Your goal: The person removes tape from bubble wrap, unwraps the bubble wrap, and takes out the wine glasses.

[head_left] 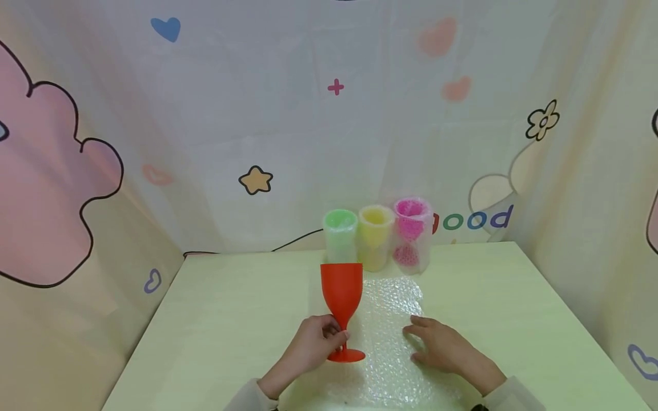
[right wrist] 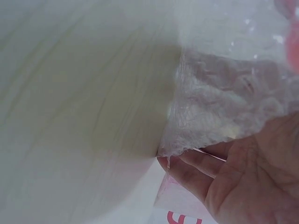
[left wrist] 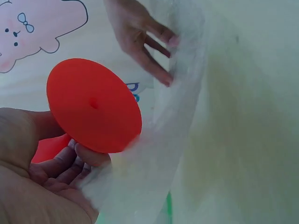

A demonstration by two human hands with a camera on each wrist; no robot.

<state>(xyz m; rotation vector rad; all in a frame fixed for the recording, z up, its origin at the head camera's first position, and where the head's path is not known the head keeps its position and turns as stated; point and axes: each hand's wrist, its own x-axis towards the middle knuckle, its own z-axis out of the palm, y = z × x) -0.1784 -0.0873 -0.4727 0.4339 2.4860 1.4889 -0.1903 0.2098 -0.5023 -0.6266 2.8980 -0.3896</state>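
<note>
A red plastic goblet (head_left: 341, 288) stands upright in my left hand (head_left: 315, 342), whose fingers and thumb pinch its stem. The round foot (left wrist: 93, 105) of the goblet faces the left wrist camera. Beneath it a sheet of bubble wrap (head_left: 393, 319) lies over the table. My right hand (head_left: 444, 345) is at the sheet's right edge with its fingers spread and slightly bent. In the right wrist view, the fingertips (right wrist: 180, 170) touch the edge of the bubble wrap (right wrist: 219, 102), and part of the hand is behind it.
Three wrapped goblets line the back of the table: a green one (head_left: 341, 228), a yellow one (head_left: 376, 234) and a pink one (head_left: 412, 234). A printed curtain (head_left: 308, 114) hangs behind and at both sides of the pale table (head_left: 231, 308).
</note>
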